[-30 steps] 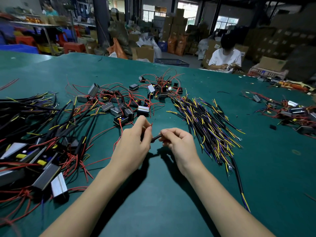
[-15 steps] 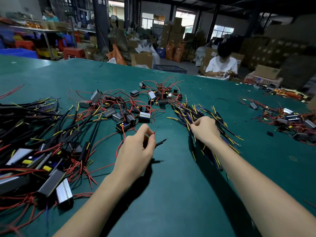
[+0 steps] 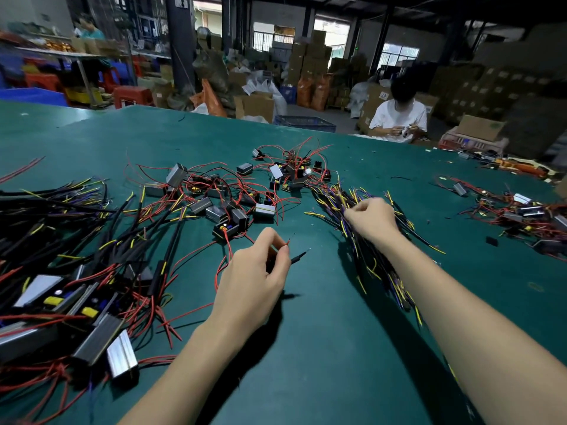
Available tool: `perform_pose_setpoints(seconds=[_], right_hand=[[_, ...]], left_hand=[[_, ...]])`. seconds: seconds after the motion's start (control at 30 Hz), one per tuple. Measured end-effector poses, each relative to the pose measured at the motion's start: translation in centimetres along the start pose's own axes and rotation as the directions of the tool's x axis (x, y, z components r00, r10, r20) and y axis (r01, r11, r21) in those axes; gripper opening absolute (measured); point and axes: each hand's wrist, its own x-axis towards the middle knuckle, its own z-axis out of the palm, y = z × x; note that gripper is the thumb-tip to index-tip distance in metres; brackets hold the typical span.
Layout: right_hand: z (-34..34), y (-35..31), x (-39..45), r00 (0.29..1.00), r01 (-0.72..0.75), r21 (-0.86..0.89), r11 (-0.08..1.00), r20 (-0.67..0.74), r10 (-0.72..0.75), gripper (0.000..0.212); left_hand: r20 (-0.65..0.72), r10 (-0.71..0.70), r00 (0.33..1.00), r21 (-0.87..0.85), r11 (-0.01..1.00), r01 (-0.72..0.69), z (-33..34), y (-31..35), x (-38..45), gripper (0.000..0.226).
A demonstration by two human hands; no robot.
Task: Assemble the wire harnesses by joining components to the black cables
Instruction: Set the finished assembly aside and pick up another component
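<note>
Near the middle of the green matted surface (image 3: 306,348), the left hand (image 3: 254,277) hovers with fingers curled, pinching a thin red wire (image 3: 225,259) and a short black cable end (image 3: 298,257) that juts out to the right of the fingertips. Left of it, along the surface's left edge, lies a tangle of black cables with yellow and red leads (image 3: 76,240) and grey metal-cased modules (image 3: 101,342). Farther right, the right hand (image 3: 369,220) rests on a loose bundle of black, yellow and purple wires (image 3: 377,265), its fingers curled into the strands; what exactly they grip cannot be told. Beyond both hands sits a cluster of small grey boxes with red wires (image 3: 233,197). At the far edge, a seated person in a white shirt (image 3: 399,118) handles something small.
</note>
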Motion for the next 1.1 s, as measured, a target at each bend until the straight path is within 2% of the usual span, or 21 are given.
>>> perform_pose_setpoints(seconds=[0.03, 0.1, 0.2, 0.27, 0.33, 0.43, 0.53, 0.7, 0.8, 0.9, 0.97, 1.0, 1.1], right_hand=[[-0.7, -0.3, -0.5, 0.999, -0.002, 0.227, 0.974, 0.043, -0.008, 0.016], [-2.0, -0.8, -2.0, 0.990, -0.041, 0.559, 0.828, 0.134, -0.041, 0.015], [-3.4, -1.3, -5.0, 0.956, -0.132, 0.768, 0.626, 0.264, -0.123, 0.008], [-3.9, -1.2, -6.7, 0.938, -0.189, 0.865, 0.464, 0.298, -0.174, 0.010], [-3.9, -1.0, -8.0, 0.936, -0.233, 0.923, 0.308, 0.298, -0.186, 0.015], [-3.1, -0.2, -9.2, 0.944, -0.300, 0.941, 0.156, 0.317, -0.097, 0.024], [-1.9, 0.7, -9.5, 0.934, -0.356, 0.933, 0.042, 0.357, -0.025, 0.025], [-0.6, 2.1, -9.3, 0.909, -0.404, 0.909, -0.104, 0.412, 0.061, 0.023], [-0.2, 2.4, -9.2, 0.888, -0.431, 0.888, -0.158, 0.449, 0.096, 0.026], [-0.1, 2.5, -9.1, 0.890, -0.424, 0.891, -0.160, 0.443, 0.111, 0.026], [-0.1, 2.6, -9.2, 0.890, -0.429, 0.899, -0.092, 0.438, 0.126, 0.024], [-0.1, 2.7, -9.3, 0.891, -0.437, 0.899, 0.013, 0.431, 0.143, 0.025], [-0.1, 2.8, -9.7, 0.933, -0.358, 0.763, 0.539, 0.322, 0.163, 0.035]], left_hand=[[0.000, 0.000, 1.000, -0.004, 1.000, 0.000, 0.0, 0.0, 0.0, 0.015], [0.011, -0.006, 1.000, -0.013, 1.000, 0.006, -0.1, 0.1, -0.1, 0.016], [0.025, -0.005, 1.000, -0.040, 0.999, 0.006, -0.1, 0.2, 0.0, 0.015], [0.006, 0.000, 1.000, -0.052, 0.999, 0.000, -0.1, 0.1, 0.1, 0.013], [-0.027, -0.010, 1.000, -0.063, 0.998, 0.008, -0.2, 0.1, 0.2, 0.011], [-0.052, -0.088, 0.995, -0.116, 0.990, 0.082, -0.2, 0.2, 0.4, 0.007], [-0.029, -0.155, 0.988, -0.220, 0.965, 0.145, -0.3, 0.3, 0.5, 0.012], [0.016, -0.156, 0.988, -0.269, 0.951, 0.154, -0.5, 0.2, 0.5, 0.027], [0.048, -0.145, 0.988, -0.302, 0.941, 0.153, -0.5, 0.1, 0.6, 0.027], [0.053, -0.115, 0.992, -0.244, 0.962, 0.124, -0.4, 0.1, 0.5, 0.020], [0.039, -0.116, 0.992, -0.241, 0.963, 0.122, -0.4, 0.1, 0.6, 0.019], [0.032, -0.124, 0.992, -0.250, 0.960, 0.128, -0.4, 0.0, 0.6, 0.019], [0.022, -0.146, 0.989, -0.259, 0.955, 0.147, -0.5, -0.1, 0.7, 0.019]])
